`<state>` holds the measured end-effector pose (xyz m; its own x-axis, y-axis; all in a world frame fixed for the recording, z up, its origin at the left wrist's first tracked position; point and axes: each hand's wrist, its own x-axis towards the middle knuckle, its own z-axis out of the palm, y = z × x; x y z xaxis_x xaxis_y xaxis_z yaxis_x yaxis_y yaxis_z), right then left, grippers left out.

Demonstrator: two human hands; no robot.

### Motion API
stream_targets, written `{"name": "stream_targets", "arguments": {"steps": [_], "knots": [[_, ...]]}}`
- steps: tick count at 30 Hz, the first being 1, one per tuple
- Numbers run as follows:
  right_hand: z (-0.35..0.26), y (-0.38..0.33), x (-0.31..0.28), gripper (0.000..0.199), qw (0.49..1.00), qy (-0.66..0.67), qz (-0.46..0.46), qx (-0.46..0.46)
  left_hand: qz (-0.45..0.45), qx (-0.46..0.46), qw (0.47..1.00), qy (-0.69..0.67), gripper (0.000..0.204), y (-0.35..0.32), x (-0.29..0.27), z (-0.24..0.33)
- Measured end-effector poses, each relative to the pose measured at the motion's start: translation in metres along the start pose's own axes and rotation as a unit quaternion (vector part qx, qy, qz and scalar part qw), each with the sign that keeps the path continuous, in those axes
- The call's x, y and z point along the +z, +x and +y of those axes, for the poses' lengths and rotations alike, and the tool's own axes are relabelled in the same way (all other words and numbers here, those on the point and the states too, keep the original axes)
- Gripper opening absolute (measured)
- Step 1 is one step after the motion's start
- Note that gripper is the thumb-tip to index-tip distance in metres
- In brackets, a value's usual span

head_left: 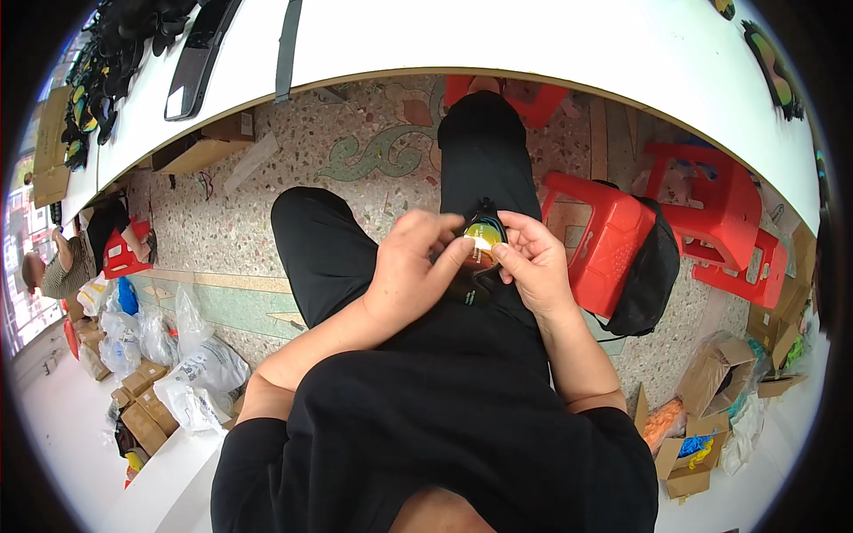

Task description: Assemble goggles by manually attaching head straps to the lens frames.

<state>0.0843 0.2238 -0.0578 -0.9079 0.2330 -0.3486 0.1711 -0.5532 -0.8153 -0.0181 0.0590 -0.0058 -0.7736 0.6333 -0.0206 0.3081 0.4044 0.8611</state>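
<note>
Over my lap is a pair of swimming goggles (484, 233) with a shiny yellow-orange mirrored lens and black edging. My right hand (536, 266) pinches its right edge between thumb and fingers. From the left, my left hand (411, 258) closes on the goggles, its thumb pressed to the lens and its index finger bent near the upper edge. A dark part of the goggles hangs below the lens against my black clothes, and its outline is hard to make out there.
On the white table (498, 40) ahead lie a dark phone-like device (197, 67), a black strip (287, 53), piled black goggles (111, 53) and more mirrored goggles (771, 67). Red stools (613, 233) and a black bag (653, 275) stand right. Plastic bags (204, 377) lie left; another person (71, 266) sits beyond.
</note>
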Motion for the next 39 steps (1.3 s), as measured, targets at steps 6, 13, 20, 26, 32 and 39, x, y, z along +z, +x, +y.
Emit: {"name": "stream_targets", "arguments": {"steps": [6,13,20,26,32,39], "knots": [[-0.003,0.002,0.002,0.04,1.0,-0.012,0.007,0.01,0.053,0.088,0.991,0.08,0.018,0.0,0.008,0.002],[0.0,0.002,-0.002,0.039,1.0,-0.017,-0.004,-0.002,0.086,0.099,0.983,0.131,0.014,-0.003,0.014,0.005],[-0.002,0.001,-0.004,0.041,1.0,-0.001,-0.029,-0.002,0.127,0.111,0.982,0.084,0.012,-0.004,0.013,0.004],[-0.006,-0.001,-0.007,0.04,0.999,0.013,-0.039,0.015,0.032,-0.075,0.992,-0.096,0.011,-0.006,0.007,0.001],[-0.031,0.006,-0.007,0.028,0.994,0.024,-0.02,0.105,-0.055,-0.212,0.938,-0.268,0.011,0.0,0.001,0.001],[-0.041,0.03,-0.018,0.012,0.962,0.101,-0.085,0.238,-0.077,-0.261,0.913,-0.304,0.012,0.006,-0.003,0.005]]}}
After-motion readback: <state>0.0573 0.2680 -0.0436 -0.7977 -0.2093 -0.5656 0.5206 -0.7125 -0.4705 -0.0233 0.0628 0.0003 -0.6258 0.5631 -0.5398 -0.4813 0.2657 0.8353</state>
